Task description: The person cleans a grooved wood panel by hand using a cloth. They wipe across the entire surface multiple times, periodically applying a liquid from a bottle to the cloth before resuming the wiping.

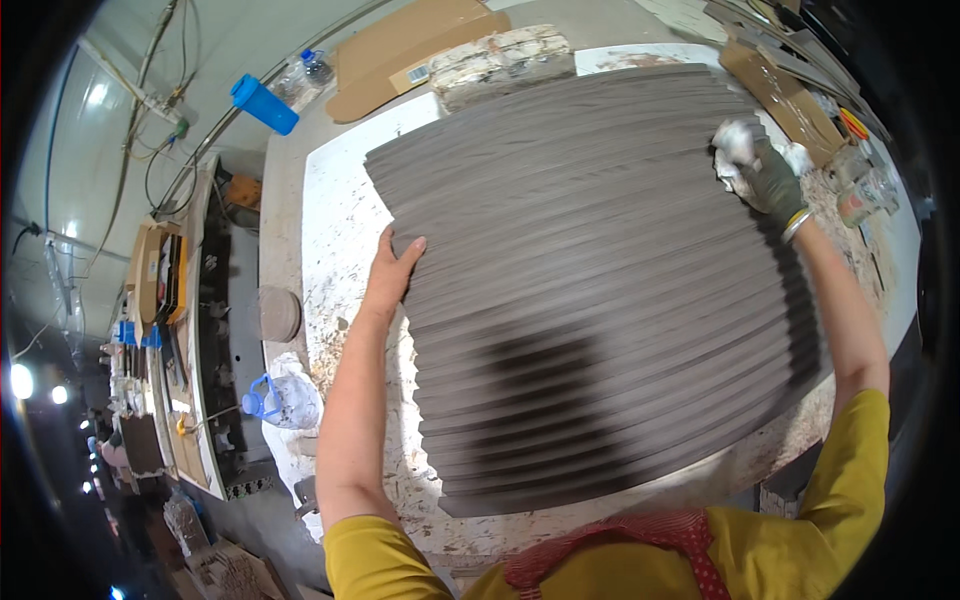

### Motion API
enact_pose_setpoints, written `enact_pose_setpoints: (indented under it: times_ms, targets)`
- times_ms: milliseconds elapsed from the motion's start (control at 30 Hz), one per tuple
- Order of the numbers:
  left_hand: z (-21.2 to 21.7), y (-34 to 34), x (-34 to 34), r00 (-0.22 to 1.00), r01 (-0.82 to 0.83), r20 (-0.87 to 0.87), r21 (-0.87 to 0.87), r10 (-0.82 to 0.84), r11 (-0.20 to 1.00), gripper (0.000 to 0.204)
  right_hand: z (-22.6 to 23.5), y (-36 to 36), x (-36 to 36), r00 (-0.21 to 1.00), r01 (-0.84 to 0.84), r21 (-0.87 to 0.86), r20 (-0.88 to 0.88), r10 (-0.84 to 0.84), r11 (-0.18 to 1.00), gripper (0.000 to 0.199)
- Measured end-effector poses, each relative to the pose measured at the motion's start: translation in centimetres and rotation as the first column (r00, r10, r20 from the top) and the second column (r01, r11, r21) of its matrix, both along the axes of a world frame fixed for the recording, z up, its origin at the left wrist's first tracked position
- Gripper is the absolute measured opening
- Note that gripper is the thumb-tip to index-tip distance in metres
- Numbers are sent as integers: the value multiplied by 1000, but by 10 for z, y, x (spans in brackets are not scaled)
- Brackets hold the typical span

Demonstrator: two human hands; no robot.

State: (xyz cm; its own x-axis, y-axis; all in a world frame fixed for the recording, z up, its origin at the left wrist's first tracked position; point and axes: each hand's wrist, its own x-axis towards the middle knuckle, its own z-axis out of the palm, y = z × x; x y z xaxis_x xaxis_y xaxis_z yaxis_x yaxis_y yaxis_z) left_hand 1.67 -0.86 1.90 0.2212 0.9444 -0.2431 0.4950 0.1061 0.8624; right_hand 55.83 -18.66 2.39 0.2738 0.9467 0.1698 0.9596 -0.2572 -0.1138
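In front of me lies a wide spread of grey wood-grain strips (580, 230), ridged, with stepped ends; I cannot tell if they are separate or one sheet. My left hand (393, 265), bare, holds its left edge, thumb on the top face; the other fingertips are partly hidden. At the far right edge my right hand (775, 185) wears a dark glove and closes on a crumpled white cloth (736, 160), blurred in part, against the strip ends. A bracelet circles the right wrist. A dark shadow falls across the near strips.
The white worktable (345, 180) is speckled with brown residue. Around it are a blue bottle (264, 104), a stained block (502, 65), cardboard (400, 50), a long carton (785, 95), a clear jar (868, 198), a round disc (280, 313) and a jug with blue handle (290, 402).
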Motion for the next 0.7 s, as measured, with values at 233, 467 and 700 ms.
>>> enact_pose_setpoints:
  times_ms: [233, 467, 700]
  targets:
    - [2, -1, -6, 996, -84, 10, -30, 85, 996, 78, 9, 81, -268, 846, -481, 281, -100, 523, 831, 29]
    - [-17, -11, -34, 1000, -1, -12, 6, 1, 1000, 85, 37, 73, -242, 406, -275, 110, -887, 219, 955, 43]
    - [-21, -12, -13, 998, 6, 56, 4, -6, 1000, 78, -21, 53, -158, 990, -109, 306, 119, 76, 946, 36]
